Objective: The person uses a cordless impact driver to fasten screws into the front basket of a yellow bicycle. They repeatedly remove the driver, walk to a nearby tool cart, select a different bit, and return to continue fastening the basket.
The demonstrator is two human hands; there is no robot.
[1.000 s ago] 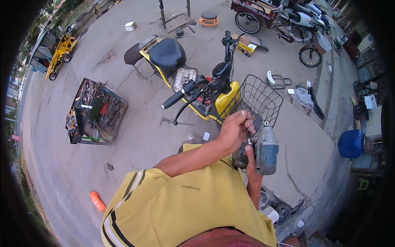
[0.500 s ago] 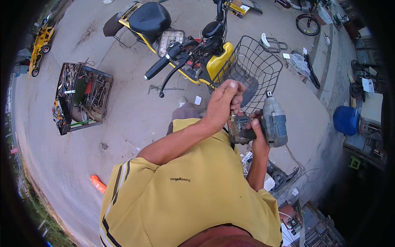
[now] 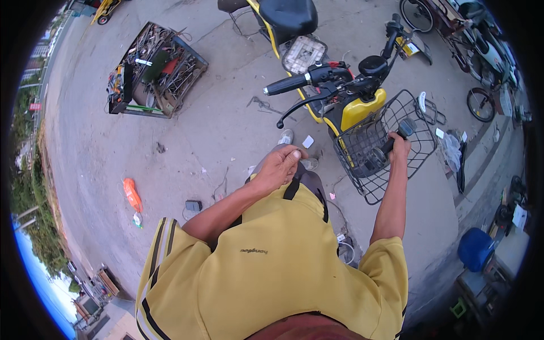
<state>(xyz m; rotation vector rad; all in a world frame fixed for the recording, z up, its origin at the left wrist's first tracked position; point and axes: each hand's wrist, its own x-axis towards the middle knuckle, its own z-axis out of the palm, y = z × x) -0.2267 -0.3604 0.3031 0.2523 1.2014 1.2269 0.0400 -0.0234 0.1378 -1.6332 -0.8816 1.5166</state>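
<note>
My right hand reaches forward over the wire basket of a yellow electric scooter. It is closed round the dark grip of a cordless impact wrench, which is inside or just above the basket. My left hand is in front of my body, above my legs, with thumb and fingers pressed together. Whatever may lie between those fingers is too small to make out. Nearest to it beyond are the scooter's left handlebar grip and brake lever.
A metal bin of scrap parts stands at the far left. An orange bag and a small dark box lie on the ground. To the right are a blue barrel, clear plastic and a parked bicycle wheel.
My right hand has carried the impact wrench forward and right to the basket. My left hand has parted from it and dropped back left. The view has turned, so the scooter appears further right.
</note>
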